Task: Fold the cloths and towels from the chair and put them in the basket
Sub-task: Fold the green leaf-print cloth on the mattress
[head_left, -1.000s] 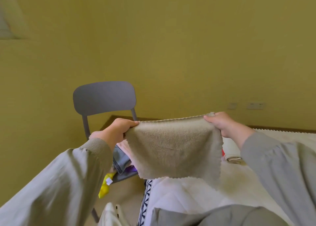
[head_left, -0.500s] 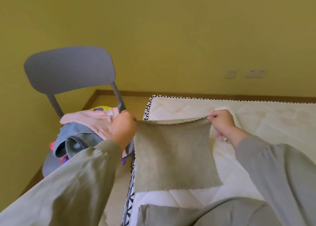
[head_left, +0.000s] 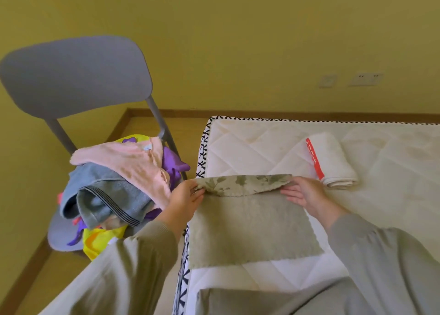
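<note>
Grips the olive cloth (head_left: 252,229) by its two far corners: left hand (head_left: 183,202) pinching the far left corner between thumb and nearly straight fingers, right hand (head_left: 307,193) pinching the far right corner, fingers beneath the flap. Holds the far edge lifted and turned back toward the near edge, baring a narrow band of the other face between the two hands.

Otherwise lies spread flat on the near left part of the mattress (head_left: 262,148), left edge right at the mattress's black-and-white border. Looks roughly square and thin, with a short fuzzy nap on the plain face, a faded leaf print on the turned band, and a fine zigzag hem. Runs with the fold line across the mattress from left to right, long axis of the turned band along that line; sits slightly skewed, near right corner reaching furthest right.

On the mattress beyond the right hand: a white towel (head_left: 333,162), folded into a thick bundle, red stripe along its left side, long axis pointing away and a little left. Mattress white, quilted in diamonds, faintly stained.

Just left of the mattress: a grey chair (head_left: 76,76), rounded back on thin posts, seat heaped with a pink towel (head_left: 128,162) on top, a blue-grey towel (head_left: 112,200) with dark stripes under it, purple and yellow cloth beneath.
</note>
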